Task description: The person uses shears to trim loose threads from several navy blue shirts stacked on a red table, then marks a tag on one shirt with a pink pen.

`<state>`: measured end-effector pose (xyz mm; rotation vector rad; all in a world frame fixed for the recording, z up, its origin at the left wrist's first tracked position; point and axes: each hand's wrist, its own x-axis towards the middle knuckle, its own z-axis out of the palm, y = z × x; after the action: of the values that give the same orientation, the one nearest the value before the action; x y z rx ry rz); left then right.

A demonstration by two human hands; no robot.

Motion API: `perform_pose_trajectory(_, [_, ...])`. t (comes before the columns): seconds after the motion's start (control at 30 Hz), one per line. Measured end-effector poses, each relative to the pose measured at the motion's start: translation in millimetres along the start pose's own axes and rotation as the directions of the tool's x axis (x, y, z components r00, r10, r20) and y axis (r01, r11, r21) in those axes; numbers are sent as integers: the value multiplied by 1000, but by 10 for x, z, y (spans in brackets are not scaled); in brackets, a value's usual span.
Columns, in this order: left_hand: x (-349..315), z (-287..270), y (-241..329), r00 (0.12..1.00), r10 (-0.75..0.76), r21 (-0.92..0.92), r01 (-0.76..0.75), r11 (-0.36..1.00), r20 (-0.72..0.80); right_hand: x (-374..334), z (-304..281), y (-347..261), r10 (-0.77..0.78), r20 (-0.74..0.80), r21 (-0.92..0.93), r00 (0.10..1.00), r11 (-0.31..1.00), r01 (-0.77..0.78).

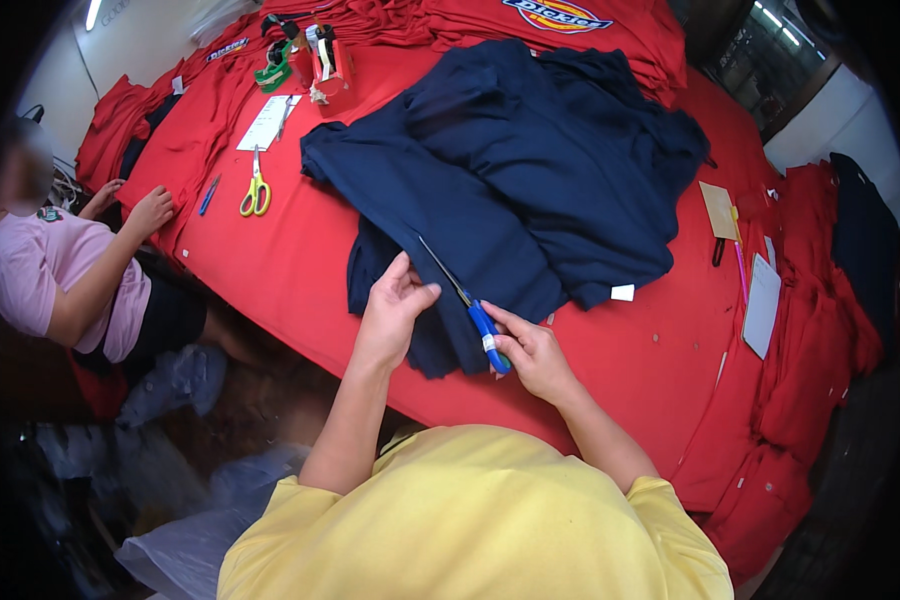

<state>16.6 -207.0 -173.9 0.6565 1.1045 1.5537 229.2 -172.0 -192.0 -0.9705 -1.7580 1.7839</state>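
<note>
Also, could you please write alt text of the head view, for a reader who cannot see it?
A person's right hand holds blue-handled scissors over dark navy cloth on a red surface, with the left hand against the cloth. Farther off lie yellow-handled scissors, and a co-worker in a pink top is at the left edge.
</note>
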Motion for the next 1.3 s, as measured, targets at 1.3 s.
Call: perform_pose_trajectory(1.3, [496, -446, 276, 998, 58, -68, -60, 996, -35, 852, 211, -218, -5, 69, 26, 998, 1000, 4])
